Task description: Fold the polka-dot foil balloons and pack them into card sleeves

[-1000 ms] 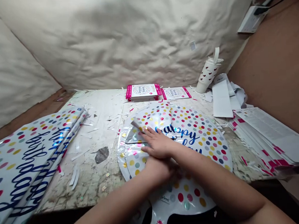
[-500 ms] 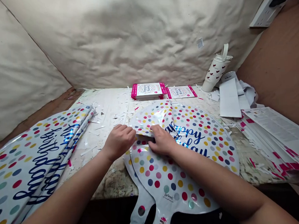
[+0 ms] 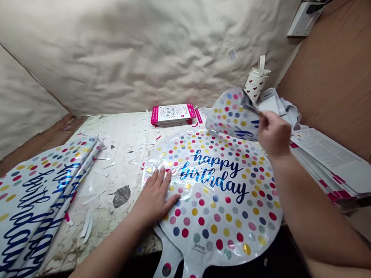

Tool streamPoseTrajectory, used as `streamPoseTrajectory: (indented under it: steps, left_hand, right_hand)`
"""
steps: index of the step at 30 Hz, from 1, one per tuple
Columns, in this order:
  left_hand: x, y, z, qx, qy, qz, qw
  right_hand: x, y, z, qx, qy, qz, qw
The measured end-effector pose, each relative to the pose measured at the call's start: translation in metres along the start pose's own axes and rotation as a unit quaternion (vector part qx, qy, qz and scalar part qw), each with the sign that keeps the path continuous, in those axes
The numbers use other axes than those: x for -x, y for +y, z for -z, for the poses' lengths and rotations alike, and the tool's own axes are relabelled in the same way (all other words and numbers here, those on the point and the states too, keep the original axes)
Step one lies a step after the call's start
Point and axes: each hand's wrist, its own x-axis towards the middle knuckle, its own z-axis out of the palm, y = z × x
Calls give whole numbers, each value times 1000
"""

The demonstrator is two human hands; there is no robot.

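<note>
Shifted rightward, a folded white balloon [image 3: 226, 113], brightly dotted, is pinched in the right grip [image 3: 274, 135], left grip [image 3: 154, 196] spread wide.

- The round white balloon [image 3: 209, 207] is laid flat over the counter's [image 3: 125, 137] front edge, scattered with multicoloured dots and printed "happy birthday" in shiny blue script
- The under balloon [image 3: 169, 252] is mostly covered, its neck exposed beside the upper one's
- The folded balloon [image 3: 228, 110], similarly dotted, is held raised above the far right rim

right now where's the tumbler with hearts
In the head view, the tumbler is upper right, partly hidden behind the polka-dot sheet held in the right hand.
</note>
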Motion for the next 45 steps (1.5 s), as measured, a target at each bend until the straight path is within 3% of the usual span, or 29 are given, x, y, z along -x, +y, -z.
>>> streamPoseTrajectory:
  steps: [2, 5, 7, 9, 11, 13, 15, 17, 19, 23, 28, 29, 31, 34, 36, 39, 41, 45]
  left_hand:
    - [-3, -1, 7, 23, -6, 6, 1000]
    - [-4, -6, 21, 96, 23, 41, 994]
    - [-3, -10, 33, 143, 118, 103, 977]
    - [-2, -9, 42, 151, 250, 141, 946]
    - [-4, 1, 48, 140, 319, 86, 933]
    - [-12, 19, 47, 139, 271, -42, 952]
    - [-26, 41, 39, 130, 162, -173, 963]
    - [-44, 58, 27, 101, 69, -250, 960]
    - [-63, 65, 15, 66, 16, -247, 967]
    - [-84, 57, -1, 34, -37, -151, 987]
    - [-83, 50, -2, 33, -52, -144, 988]
    - [-82, 51, -2, 33, -51, -143, 988]
    - [-81, 53, -3, 34, -49, -142, 988]
    - [-80, 54, -3, 35, -51, -126, 990]
    - [-79, 54, -2, 37, -65, -107, 991]
    - [-80, 59, 6, 43, -86, -85, 992]
    - [-83, 69, 12, 46, -64, -107, 991]
    - [-94, 101, 16, 61, -40, -296, 952]
  right_hand:
    - [11, 11, 21, -25, 67, 95, 993]
    - [59, -3, 36, -117, 27, 291, 949]
    - [97, -16, 35, -160, -44, 373, 913]
    - [130, -21, 28, -173, -129, 412, 885]
    - [153, -18, 19, -168, -216, 419, 866]
    - [166, -13, 11, -167, -287, 400, 854]
    - [170, -11, 7, -177, -332, 377, 846]
    - [169, -12, 6, -194, -351, 363, 841]
    - [166, -14, 11, -206, -366, 353, 836]
    - [152, -6, 24, -256, -394, 314, 825]
    - [124, 23, 10, -270, -267, 62, 923]
    - [119, 26, 2, -260, -258, 59, 929]
    - [114, 25, -14, -227, -263, 114, 931]
    - [111, 17, -28, -107, -267, 164, 944]
    - [109, 17, -26, -46, -261, 144, 954]
    - [107, 28, -8, -64, -270, 58, 959]
    - [109, 36, 8, -87, -318, -10, 944]
    - [126, 28, 27, -79, -395, -44, 914]
